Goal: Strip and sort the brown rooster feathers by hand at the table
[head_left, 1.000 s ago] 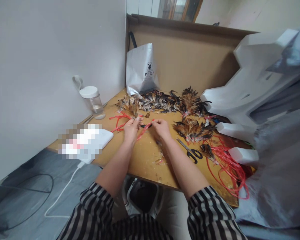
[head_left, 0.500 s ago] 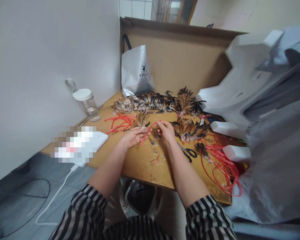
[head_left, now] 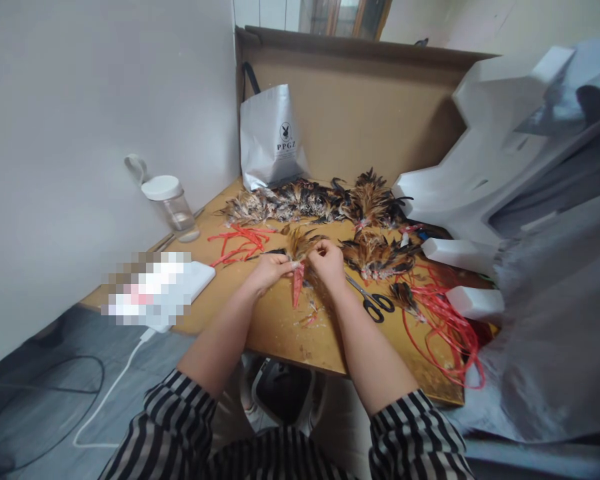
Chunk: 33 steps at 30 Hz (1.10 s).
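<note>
Closest to the camera are two striped sleeves [head_left: 180, 417], one on each arm, reaching out over the front edge of the desk [head_left: 280, 330].

The left hand [head_left: 267, 270] and the right hand [head_left: 327, 261] meet over the middle of the desk, very close to each other. Both hands are closed in a pinch. Between them they hold a small bunch of feathers [head_left: 300, 243], brown and black, which fans up from the fingers. A red string [head_left: 297, 288] hangs down from the bottom of the bunch, right where the fingertips meet. Below it lie some little scraps [head_left: 307, 319] on the wood.

Just to the right of the right hand lie black scissors [head_left: 373, 301], flat on the desk. Further right is a big tangle of red cord [head_left: 447, 330], near two white foam blocks [head_left: 473, 301].

To the left sits a white pad [head_left: 193, 280] with a white cable going down to the floor. Loose red strings [head_left: 240, 241] lie left of the hands.

Further back is a long heap of feather bunches [head_left: 325, 200]. A clear jar [head_left: 173, 208] with a white lid stands by the wall. At the very back, a white bag [head_left: 270, 137] leans on brown cardboard [head_left: 380, 113].
</note>
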Each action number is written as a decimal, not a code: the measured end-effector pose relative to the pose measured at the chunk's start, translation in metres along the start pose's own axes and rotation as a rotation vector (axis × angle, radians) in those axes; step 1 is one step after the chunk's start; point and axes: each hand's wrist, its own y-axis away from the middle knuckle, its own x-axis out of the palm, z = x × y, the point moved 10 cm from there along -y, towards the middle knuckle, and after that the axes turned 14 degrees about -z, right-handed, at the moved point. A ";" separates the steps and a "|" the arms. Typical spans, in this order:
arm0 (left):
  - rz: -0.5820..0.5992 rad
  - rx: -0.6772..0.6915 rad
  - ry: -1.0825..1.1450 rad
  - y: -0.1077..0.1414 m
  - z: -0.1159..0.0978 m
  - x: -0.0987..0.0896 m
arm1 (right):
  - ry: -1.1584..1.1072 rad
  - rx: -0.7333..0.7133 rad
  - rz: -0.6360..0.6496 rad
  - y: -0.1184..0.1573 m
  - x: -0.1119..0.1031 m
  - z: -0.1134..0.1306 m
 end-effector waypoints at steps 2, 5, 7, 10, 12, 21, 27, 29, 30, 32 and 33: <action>-0.025 0.020 0.023 -0.003 -0.001 -0.002 | -0.095 0.062 0.026 0.000 0.003 -0.003; -0.085 0.071 0.055 -0.007 -0.005 -0.010 | -0.231 0.236 0.126 0.004 0.012 -0.013; -0.129 0.100 0.073 -0.009 -0.009 -0.016 | -0.256 0.340 0.259 0.013 0.022 -0.018; -0.180 0.108 0.091 -0.011 -0.012 -0.022 | -0.274 0.409 0.457 0.031 0.037 -0.018; -0.200 0.101 0.100 -0.011 -0.012 -0.024 | -0.328 0.417 0.513 0.039 0.044 -0.016; -0.215 0.165 0.020 -0.009 -0.018 -0.025 | -0.367 0.464 0.424 0.038 0.045 -0.023; -0.190 0.202 -0.010 -0.010 -0.018 -0.021 | -0.317 0.442 0.414 0.037 0.047 -0.027; -0.175 0.206 -0.010 -0.010 -0.018 -0.019 | -0.296 0.430 0.409 0.037 0.047 -0.029; -0.171 0.206 -0.010 -0.010 -0.018 -0.019 | -0.288 0.423 0.401 0.036 0.047 -0.030; -0.158 0.201 -0.007 -0.009 -0.018 -0.017 | -0.277 0.410 0.389 0.035 0.047 -0.031; -0.154 0.198 -0.005 -0.008 -0.018 -0.016 | -0.277 0.408 0.385 0.035 0.047 -0.031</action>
